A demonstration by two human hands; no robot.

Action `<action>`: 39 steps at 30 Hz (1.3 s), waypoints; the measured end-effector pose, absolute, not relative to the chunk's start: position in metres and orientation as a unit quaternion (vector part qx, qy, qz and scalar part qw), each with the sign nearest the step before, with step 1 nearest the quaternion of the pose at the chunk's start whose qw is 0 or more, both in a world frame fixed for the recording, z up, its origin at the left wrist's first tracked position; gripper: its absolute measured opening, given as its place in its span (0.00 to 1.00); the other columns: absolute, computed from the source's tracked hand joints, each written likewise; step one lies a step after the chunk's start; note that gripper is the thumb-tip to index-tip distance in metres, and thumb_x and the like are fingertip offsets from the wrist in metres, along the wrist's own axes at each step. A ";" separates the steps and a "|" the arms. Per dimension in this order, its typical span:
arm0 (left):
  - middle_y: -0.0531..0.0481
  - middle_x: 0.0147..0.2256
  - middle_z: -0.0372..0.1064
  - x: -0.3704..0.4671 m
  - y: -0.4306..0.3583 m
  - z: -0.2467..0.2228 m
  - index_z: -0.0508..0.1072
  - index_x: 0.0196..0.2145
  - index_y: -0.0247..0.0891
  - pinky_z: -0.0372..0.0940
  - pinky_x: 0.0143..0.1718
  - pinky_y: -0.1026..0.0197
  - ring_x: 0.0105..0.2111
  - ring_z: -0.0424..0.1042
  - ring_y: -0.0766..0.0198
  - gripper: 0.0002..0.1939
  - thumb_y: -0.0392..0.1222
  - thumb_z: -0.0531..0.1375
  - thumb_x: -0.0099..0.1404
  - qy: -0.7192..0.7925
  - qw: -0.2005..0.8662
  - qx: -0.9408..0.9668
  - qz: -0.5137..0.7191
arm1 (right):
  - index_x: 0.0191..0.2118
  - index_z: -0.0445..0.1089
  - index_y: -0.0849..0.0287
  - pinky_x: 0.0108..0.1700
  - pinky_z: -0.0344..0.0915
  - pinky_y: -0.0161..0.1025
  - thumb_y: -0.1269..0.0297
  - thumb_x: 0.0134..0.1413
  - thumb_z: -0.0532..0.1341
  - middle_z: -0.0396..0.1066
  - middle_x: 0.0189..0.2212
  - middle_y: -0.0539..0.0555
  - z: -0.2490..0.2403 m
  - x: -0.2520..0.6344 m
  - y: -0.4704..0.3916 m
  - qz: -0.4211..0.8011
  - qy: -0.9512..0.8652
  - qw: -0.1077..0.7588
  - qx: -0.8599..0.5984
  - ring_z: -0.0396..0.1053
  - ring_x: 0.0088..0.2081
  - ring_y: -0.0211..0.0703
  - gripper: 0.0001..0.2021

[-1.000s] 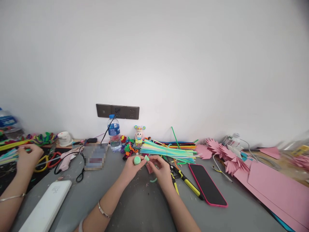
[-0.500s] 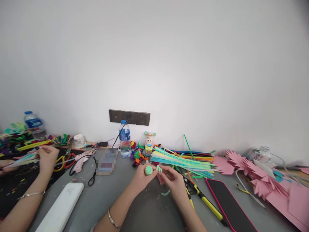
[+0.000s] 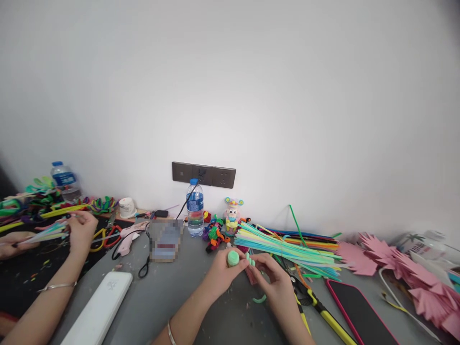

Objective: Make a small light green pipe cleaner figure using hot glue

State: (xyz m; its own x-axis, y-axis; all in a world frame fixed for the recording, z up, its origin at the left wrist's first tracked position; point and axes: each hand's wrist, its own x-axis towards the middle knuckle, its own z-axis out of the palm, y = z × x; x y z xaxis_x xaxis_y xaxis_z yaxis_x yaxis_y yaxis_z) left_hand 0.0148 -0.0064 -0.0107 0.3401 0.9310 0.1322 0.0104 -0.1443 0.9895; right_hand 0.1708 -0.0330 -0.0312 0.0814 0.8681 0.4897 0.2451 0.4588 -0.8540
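Note:
My left hand [image 3: 223,269] is closed round a mint-green roll [image 3: 233,258], whose round end shows above the fist. Between its fingertips and those of my right hand [image 3: 277,283] sits a small mint-green coil of pipe cleaner [image 3: 250,260], which my right fingers pinch. Whether roll and coil are joined, I cannot tell. A pink strip [image 3: 250,276] shows just below the fingertips. Lower down, a curved green pipe cleaner end [image 3: 259,300] sticks out beside my right hand. The bundle of pastel pipe cleaners [image 3: 283,249] lies beyond my hands.
Yellow-handled pliers [image 3: 332,321] and a pink-edged phone [image 3: 359,311] lie on the right, near pink folded paper [image 3: 427,297]. A water bottle [image 3: 195,211] and small figure [image 3: 232,215] stand behind. Left are a white box [image 3: 98,306], glue gun [image 3: 125,242] and another person's hand [image 3: 82,230].
The whole scene has shifted right in view as the camera turned left. My hands keep their hold on the green pieces, with only slight finger movement.

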 end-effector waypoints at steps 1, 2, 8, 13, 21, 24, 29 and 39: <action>0.52 0.26 0.66 0.015 -0.006 -0.012 0.73 0.29 0.34 0.58 0.26 0.65 0.22 0.60 0.69 0.15 0.52 0.62 0.57 0.376 0.540 0.616 0.434 | 0.35 0.74 0.58 0.31 0.69 0.37 0.56 0.53 0.63 0.71 0.30 0.57 -0.029 0.171 -0.034 0.249 -0.631 0.583 -0.448 0.70 0.31 0.46 0.10; 0.52 0.27 0.66 0.015 -0.006 -0.014 0.72 0.30 0.34 0.58 0.25 0.65 0.22 0.59 0.70 0.16 0.52 0.62 0.57 0.371 0.548 0.609 0.437 | 0.35 0.74 0.58 0.32 0.70 0.38 0.57 0.54 0.62 0.71 0.32 0.58 -0.028 0.171 -0.034 0.236 -0.637 0.580 -0.450 0.70 0.33 0.47 0.10; 0.49 0.30 0.68 0.014 -0.003 -0.016 0.73 0.31 0.33 0.60 0.27 0.65 0.24 0.62 0.68 0.18 0.54 0.63 0.55 0.363 0.573 0.595 0.431 | 0.36 0.74 0.58 0.32 0.69 0.38 0.59 0.56 0.60 0.72 0.32 0.58 -0.028 0.172 -0.036 0.202 -0.659 0.565 -0.453 0.69 0.33 0.46 0.09; 0.53 0.23 0.64 0.010 -0.003 -0.006 0.73 0.27 0.33 0.57 0.28 0.65 0.24 0.61 0.67 0.18 0.54 0.63 0.55 0.385 0.526 0.633 0.418 | 0.35 0.74 0.57 0.32 0.67 0.38 0.60 0.56 0.61 0.72 0.32 0.57 -0.024 0.171 -0.038 0.188 -0.661 0.563 -0.460 0.69 0.32 0.46 0.08; 0.55 0.22 0.61 0.005 0.000 -0.007 0.72 0.29 0.34 0.55 0.26 0.66 0.23 0.60 0.67 0.21 0.59 0.61 0.56 0.372 0.560 0.633 0.382 | 0.34 0.72 0.56 0.34 0.66 0.39 0.61 0.57 0.60 0.71 0.32 0.57 -0.020 0.169 -0.039 0.218 -0.672 0.550 -0.446 0.69 0.34 0.46 0.06; 0.57 0.19 0.57 0.004 -0.002 -0.002 0.70 0.28 0.34 0.55 0.25 0.66 0.23 0.61 0.67 0.24 0.62 0.61 0.54 0.388 0.593 0.606 0.362 | 0.34 0.72 0.57 0.32 0.65 0.37 0.63 0.57 0.60 0.70 0.31 0.56 -0.022 0.170 -0.038 0.223 -0.672 0.552 -0.440 0.68 0.33 0.45 0.05; 0.60 0.17 0.52 0.003 -0.004 0.002 0.68 0.27 0.35 0.56 0.26 0.65 0.21 0.60 0.68 0.25 0.63 0.61 0.53 0.405 0.613 0.587 0.342 | 0.34 0.72 0.57 0.36 0.65 0.39 0.66 0.56 0.60 0.71 0.32 0.55 -0.022 0.170 -0.039 0.203 -0.685 0.549 -0.433 0.69 0.35 0.45 0.04; 0.59 0.17 0.54 -0.003 0.003 -0.003 0.70 0.30 0.35 0.55 0.24 0.65 0.23 0.61 0.66 0.24 0.62 0.62 0.54 0.393 0.612 0.596 0.339 | 0.34 0.72 0.57 0.32 0.66 0.36 0.64 0.56 0.60 0.71 0.31 0.55 -0.021 0.167 -0.040 0.237 -0.654 0.565 -0.444 0.69 0.33 0.44 0.05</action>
